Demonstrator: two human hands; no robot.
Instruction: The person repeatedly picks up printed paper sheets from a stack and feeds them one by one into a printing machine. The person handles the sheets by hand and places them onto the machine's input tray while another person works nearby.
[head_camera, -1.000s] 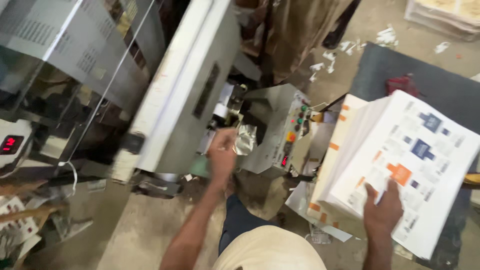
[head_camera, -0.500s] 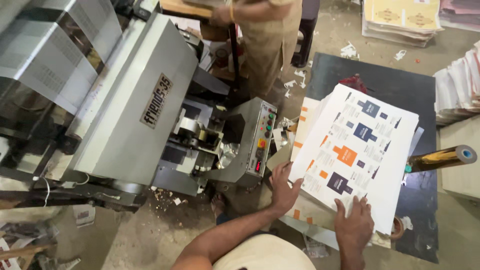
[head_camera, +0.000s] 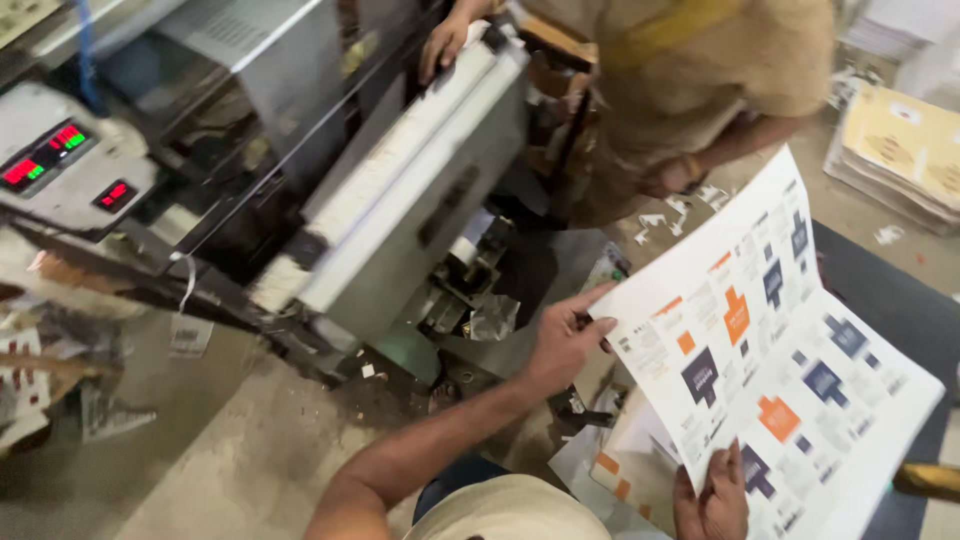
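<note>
Grey printing machine (head_camera: 400, 210) left of the grip, a co-worker's hand (head_camera: 445, 42) resting on its far end. Large printed sheet (head_camera: 770, 370) lifted, tilted, over paper stack (head_camera: 630, 460). Left hand (head_camera: 565, 340) pinching sheet's left edge; right hand (head_camera: 715, 495) clasping near edge.

You had two hands in view, your left hand (head_camera: 562, 340) and your right hand (head_camera: 716, 495), both on one large printed sheet (head_camera: 770, 360). One grey machine (head_camera: 400, 200) stood there, with three red digital readouts (head_camera: 62, 160). One other person (head_camera: 690, 90) stood beyond it.
</note>
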